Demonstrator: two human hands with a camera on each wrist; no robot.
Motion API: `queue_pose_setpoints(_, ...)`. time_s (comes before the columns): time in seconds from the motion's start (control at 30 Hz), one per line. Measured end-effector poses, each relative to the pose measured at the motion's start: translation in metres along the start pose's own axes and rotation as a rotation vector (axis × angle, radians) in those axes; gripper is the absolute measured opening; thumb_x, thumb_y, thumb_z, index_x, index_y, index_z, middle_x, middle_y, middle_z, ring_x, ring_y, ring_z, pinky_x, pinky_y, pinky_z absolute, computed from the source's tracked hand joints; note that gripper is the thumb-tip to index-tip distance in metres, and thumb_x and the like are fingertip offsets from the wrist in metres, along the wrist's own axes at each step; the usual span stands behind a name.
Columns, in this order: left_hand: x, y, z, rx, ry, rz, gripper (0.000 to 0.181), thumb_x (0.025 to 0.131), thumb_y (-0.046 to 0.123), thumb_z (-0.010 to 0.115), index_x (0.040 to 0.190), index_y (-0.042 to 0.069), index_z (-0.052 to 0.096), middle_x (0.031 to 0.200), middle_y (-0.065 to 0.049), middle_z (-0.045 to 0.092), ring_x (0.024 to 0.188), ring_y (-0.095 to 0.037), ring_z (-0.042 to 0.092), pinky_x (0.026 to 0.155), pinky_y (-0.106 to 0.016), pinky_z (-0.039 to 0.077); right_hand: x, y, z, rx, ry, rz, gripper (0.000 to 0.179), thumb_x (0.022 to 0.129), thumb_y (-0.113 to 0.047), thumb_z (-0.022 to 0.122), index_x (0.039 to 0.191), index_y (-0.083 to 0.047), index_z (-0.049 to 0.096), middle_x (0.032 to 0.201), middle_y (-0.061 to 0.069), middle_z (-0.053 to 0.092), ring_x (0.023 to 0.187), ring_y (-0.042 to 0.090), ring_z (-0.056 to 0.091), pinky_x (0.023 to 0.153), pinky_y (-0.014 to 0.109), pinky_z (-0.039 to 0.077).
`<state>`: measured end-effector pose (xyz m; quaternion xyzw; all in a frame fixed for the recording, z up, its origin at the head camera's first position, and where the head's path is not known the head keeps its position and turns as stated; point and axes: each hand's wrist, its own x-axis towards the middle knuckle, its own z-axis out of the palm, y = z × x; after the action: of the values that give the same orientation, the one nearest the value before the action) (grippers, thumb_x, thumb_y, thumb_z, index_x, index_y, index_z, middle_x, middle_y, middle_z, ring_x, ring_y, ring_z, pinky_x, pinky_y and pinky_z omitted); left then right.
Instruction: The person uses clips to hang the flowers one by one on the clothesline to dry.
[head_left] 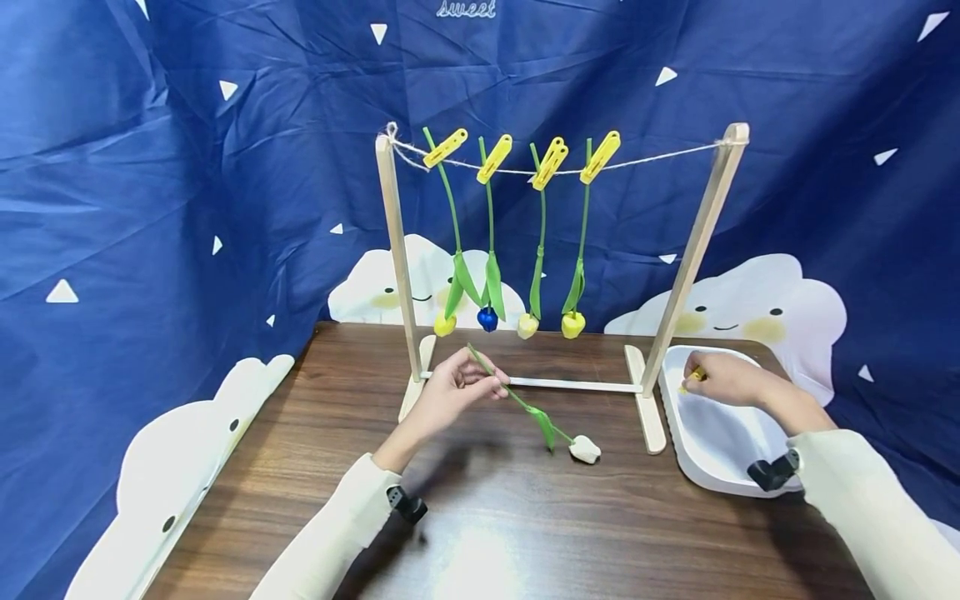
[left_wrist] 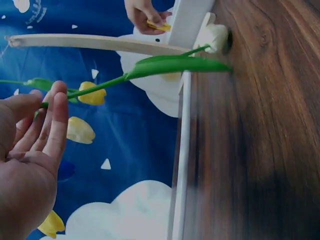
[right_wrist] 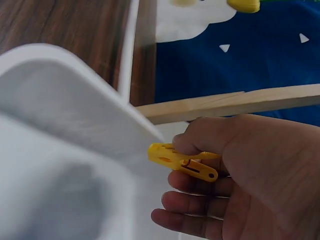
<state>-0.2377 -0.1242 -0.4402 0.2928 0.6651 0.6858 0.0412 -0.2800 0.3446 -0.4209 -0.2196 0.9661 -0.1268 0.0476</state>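
My left hand (head_left: 459, 385) pinches the green stem of a white artificial tulip (head_left: 585, 450) between thumb and fingers. The bloom hangs low at the right, close to the tabletop; the green leaf (left_wrist: 175, 65) shows midway along the stem in the left wrist view. Over the white tray (head_left: 678, 450), my right hand (head_left: 723, 379) pinches a yellow clothespin (right_wrist: 182, 161) between thumb and index finger. Several tulips hang head down from a string (head_left: 660, 158), each held by a yellow clothespin: a yellow one (head_left: 445, 323), a blue one (head_left: 487, 319), a cream one (head_left: 528, 326) and another yellow one (head_left: 573, 325).
The string is tied between two wooden posts (head_left: 399, 250) joined low down by a white rod (head_left: 570, 384). Flat wooden feet (head_left: 651, 421) stand on the brown table (head_left: 562, 525). Behind hangs a blue cloth (head_left: 225, 183) with clouds and triangles.
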Motion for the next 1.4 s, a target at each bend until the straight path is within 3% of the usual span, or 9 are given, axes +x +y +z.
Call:
queue_pose_setpoints(0.2,0.005,0.001,0.004,0.032,0.021,0.001,0.017,0.104,-0.002,0.063,0.118,-0.012,0.065,0.117,-0.036,0.072,0.092,-0.009,0.078,0.09,-0.045,0.064,0.0,-0.012,-0.011,-0.005,-0.021,0.002,0.018,0.094,-0.023,0.077,0.095,-0.006,0.069,0.075,-0.005,0.057,0.07,0.012,0.05,0.063,0.03,0.041)
queue_pose_setpoints(0.3,0.008,0.002,0.006,0.028,0.003,0.044,0.015,0.106,-0.001,0.061,0.117,-0.011,0.064,0.117,-0.038,0.071,0.092,-0.013,0.079,0.086,-0.04,0.066,0.001,-0.021,-0.015,0.003,-0.009,-0.019,0.015,0.092,-0.019,0.078,0.09,-0.009,0.068,0.072,-0.006,0.054,0.067,0.011,0.048,0.061,0.028,0.038)
queue_pose_setpoints(0.5,0.015,0.004,0.015,0.028,-0.023,0.117,0.012,0.107,-0.001,0.058,0.116,-0.008,0.061,0.114,-0.04,0.07,0.091,-0.021,0.08,0.086,-0.054,0.064,0.004,-0.04,-0.02,0.008,0.037,-0.087,0.012,0.093,-0.018,0.079,0.093,-0.011,0.069,0.076,-0.007,0.057,0.069,0.008,0.049,0.062,0.029,0.041)
queue_pose_setpoints(0.6,0.019,0.006,0.021,0.036,-0.005,0.114,0.016,0.106,-0.001,0.06,0.119,-0.011,0.062,0.113,-0.038,0.071,0.09,-0.016,0.079,0.088,-0.053,0.063,0.005,-0.049,-0.022,-0.006,0.065,-0.127,0.016,0.094,-0.022,0.079,0.099,-0.009,0.072,0.085,-0.004,0.062,0.075,0.009,0.053,0.066,0.031,0.046)
queue_pose_setpoints(0.8,0.03,0.012,0.03,0.063,0.042,0.089,0.018,0.104,0.0,0.065,0.118,-0.01,0.069,0.111,-0.03,0.075,0.089,-0.008,0.077,0.087,-0.04,0.065,0.006,-0.067,-0.026,0.016,0.071,-0.157,0.014,0.096,-0.017,0.077,0.1,-0.006,0.07,0.091,-0.001,0.066,0.077,0.01,0.059,0.067,0.031,0.05)
queue_pose_setpoints(0.93,0.039,0.017,0.036,0.055,0.035,0.109,0.017,0.104,0.0,0.065,0.117,-0.01,0.069,0.111,-0.03,0.075,0.087,-0.013,0.078,0.086,-0.049,0.065,0.007,-0.077,-0.028,0.04,0.065,-0.164,0.01,0.096,-0.013,0.076,0.102,-0.008,0.07,0.088,-0.005,0.068,0.079,0.01,0.059,0.069,0.033,0.05)
queue_pose_setpoints(1.07,0.048,0.022,0.043,0.047,0.024,0.131,0.017,0.105,0.002,0.064,0.118,-0.008,0.069,0.11,-0.031,0.076,0.085,-0.017,0.079,0.084,-0.054,0.064,0.01,-0.083,-0.03,0.052,0.074,-0.162,0.018,0.097,-0.015,0.077,0.11,-0.006,0.07,0.087,-0.006,0.07,0.079,0.008,0.063,0.068,0.031,0.052)
queue_pose_setpoints(1.27,0.06,0.033,0.052,0.088,0.036,0.185,0.018,0.104,0.002,0.065,0.119,-0.007,0.071,0.113,-0.028,0.075,0.088,-0.008,0.075,0.082,-0.043,0.066,0.014,-0.094,-0.033,0.096,0.146,-0.179,0.024,0.096,-0.016,0.08,0.114,-0.006,0.067,0.087,-0.005,0.074,0.081,0.009,0.068,0.068,0.03,0.054)
queue_pose_setpoints(1.4,0.067,0.04,0.059,0.095,0.038,0.212,0.02,0.102,0.0,0.068,0.12,-0.006,0.072,0.111,-0.029,0.075,0.085,-0.006,0.073,0.08,-0.041,0.066,0.016,-0.1,-0.036,0.124,0.21,-0.198,0.027,0.095,-0.016,0.081,0.113,-0.005,0.065,0.086,-0.004,0.078,0.08,0.01,0.07,0.069,0.03,0.055)
